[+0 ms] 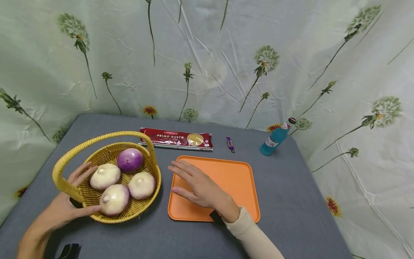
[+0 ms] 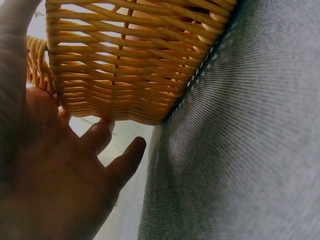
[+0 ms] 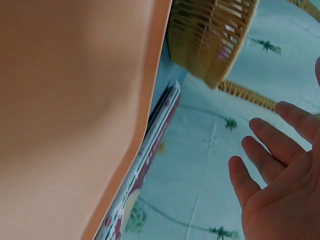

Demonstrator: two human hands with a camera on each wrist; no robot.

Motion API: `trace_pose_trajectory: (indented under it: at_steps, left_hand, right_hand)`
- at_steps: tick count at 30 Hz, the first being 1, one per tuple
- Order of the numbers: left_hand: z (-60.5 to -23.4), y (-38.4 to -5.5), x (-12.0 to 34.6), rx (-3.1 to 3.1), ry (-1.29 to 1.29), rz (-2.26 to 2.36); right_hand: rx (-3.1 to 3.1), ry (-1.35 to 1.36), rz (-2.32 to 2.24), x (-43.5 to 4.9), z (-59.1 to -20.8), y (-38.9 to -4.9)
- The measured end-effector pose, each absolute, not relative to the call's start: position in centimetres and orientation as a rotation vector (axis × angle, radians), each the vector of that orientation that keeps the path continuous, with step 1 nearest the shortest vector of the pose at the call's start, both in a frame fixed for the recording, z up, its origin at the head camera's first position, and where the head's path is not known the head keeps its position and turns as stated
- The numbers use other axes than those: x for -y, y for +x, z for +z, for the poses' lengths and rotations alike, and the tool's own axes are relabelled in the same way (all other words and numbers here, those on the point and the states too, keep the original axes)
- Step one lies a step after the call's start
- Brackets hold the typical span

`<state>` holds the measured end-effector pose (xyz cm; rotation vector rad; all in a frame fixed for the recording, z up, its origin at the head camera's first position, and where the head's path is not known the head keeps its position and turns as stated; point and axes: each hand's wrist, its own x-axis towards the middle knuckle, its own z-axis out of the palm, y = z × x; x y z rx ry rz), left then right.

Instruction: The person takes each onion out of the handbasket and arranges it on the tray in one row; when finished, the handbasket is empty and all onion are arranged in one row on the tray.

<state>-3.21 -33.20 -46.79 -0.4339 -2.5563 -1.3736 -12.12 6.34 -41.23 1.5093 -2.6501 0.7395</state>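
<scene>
A yellow wicker basket (image 1: 137, 212) with a tall arched handle stands at the left, holding several purple-and-white turnips (image 1: 114, 199). My left hand (image 1: 66, 203) grips its left side by the handle's foot, thumb over the near rim and fingers reaching over the edge. From the left wrist, two fingers (image 2: 127, 160) of this hand show spread below the woven wall. My right hand (image 1: 200, 185) hovers palm down over the left part of an orange tray (image 1: 236, 180). Its fingers (image 3: 267, 132) are extended, with nothing held.
Behind the basket and tray lies a red Primo Gusto pasta packet (image 1: 168, 138). A small purple wrapped candy (image 1: 230, 144) is right of it. Farther right a blue bottle (image 1: 278, 138) leans at a slant. A floral curtain (image 1: 207, 72) hangs along the grey table's back edge.
</scene>
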Motion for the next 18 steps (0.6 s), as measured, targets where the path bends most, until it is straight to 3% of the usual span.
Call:
trace_pose_trajectory:
  at_steps: [6,18]
  left_hand:
    - [-46.8,-3.2,33.2,2.568,-0.412,-1.368]
    - [-46.7,-3.1,33.1,2.574,-0.394,-1.386]
  right_hand:
    - [2.6,1.615,0.781,-4.4,-41.2,-12.1]
    - [2.562,1.703,1.31,-1.3,-41.1,-12.2]
